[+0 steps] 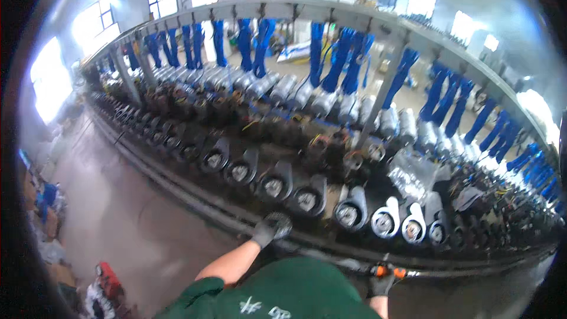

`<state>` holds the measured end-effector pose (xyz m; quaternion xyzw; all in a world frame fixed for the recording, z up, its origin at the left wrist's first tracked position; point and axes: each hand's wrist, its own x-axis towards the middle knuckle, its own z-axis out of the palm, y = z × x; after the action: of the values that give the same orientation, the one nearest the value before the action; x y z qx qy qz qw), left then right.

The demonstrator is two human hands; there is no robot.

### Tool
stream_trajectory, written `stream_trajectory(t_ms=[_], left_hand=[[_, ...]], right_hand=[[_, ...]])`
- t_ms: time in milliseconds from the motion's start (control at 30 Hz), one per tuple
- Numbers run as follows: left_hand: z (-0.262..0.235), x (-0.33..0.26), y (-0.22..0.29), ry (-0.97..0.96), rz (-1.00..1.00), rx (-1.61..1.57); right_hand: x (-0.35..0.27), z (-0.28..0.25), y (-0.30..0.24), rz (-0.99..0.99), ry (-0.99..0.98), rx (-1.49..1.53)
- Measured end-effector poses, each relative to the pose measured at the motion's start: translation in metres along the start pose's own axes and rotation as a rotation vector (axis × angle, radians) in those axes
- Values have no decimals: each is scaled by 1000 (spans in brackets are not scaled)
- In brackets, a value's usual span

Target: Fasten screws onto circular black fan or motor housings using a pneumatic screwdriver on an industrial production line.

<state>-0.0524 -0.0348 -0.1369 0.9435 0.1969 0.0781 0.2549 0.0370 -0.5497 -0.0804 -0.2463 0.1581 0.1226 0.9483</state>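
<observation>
My left hand (271, 227), in a dark speckled glove, rests on the front rail (201, 198) of a long rack, fingers curled over its edge. My right hand (382, 280), also gloved, grips a tool with an orange and black handle (387, 271) low beside my green shirt. Just beyond the hands stands a row of dark pump housings (307, 198) with round metal ends, and a few lighter grey ones (387, 218) to the right.
The rack runs from far left to far right. Silver motor cylinders (283, 88) lie on its upper level, with blue cable bundles (345, 59) hanging from an overhead bar. Grey floor (118, 212) lies to the left, with red and white items (103, 286) at the lower left.
</observation>
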Motion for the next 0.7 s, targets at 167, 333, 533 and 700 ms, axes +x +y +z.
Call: stream_trajectory(t_ms=[167, 333, 533, 700], left_hand=[[-45, -4, 24, -46, -234, -11], [-55, -9, 4, -116, -305, 108], [-26, 8, -5, -508, -125, 526], [-10, -14, 35, -403, -341, 310]], right_hand=[[-9, 27, 5, 2, 105, 129], [-11, 18, 9, -5, 171, 58], [-24, -12, 12, -524, -83, -1182], [-5, -75, -6, -288, 110, -818]])
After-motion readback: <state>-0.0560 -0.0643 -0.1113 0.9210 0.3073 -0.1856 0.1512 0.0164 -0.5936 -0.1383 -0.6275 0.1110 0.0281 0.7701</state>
